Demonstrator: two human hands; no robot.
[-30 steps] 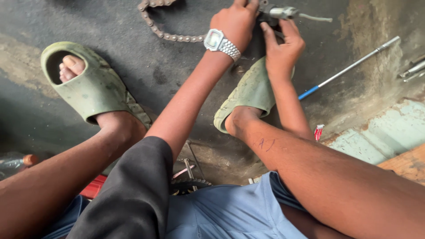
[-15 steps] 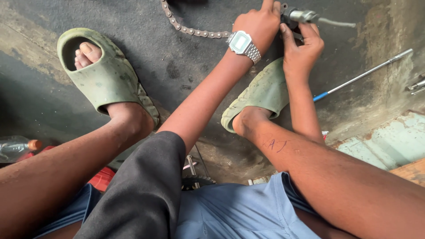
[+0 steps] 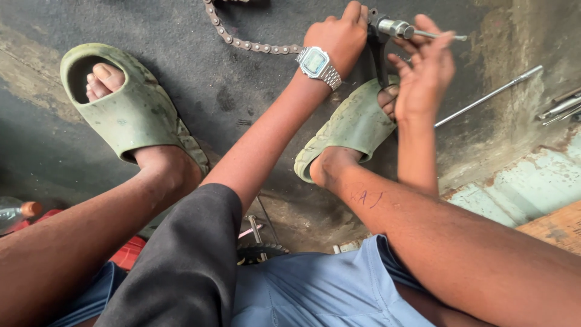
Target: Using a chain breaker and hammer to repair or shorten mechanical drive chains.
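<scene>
The left hand [image 3: 342, 33] is closed around a dark bracket [image 3: 380, 51] standing over the right sandal [image 3: 351, 127]. The right hand [image 3: 423, 72] has its grip spread, fingertips touching the silver fitting [image 3: 396, 27] atop it. The chain [image 3: 242, 36] lies loose on the floor [image 3: 181, 79], unattached; fitting work looks unfinished.

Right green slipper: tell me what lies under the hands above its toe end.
The right green slipper shows toes under a dark metal part gripped by the left hand; the right hand covers the slipper's front edge.
</scene>
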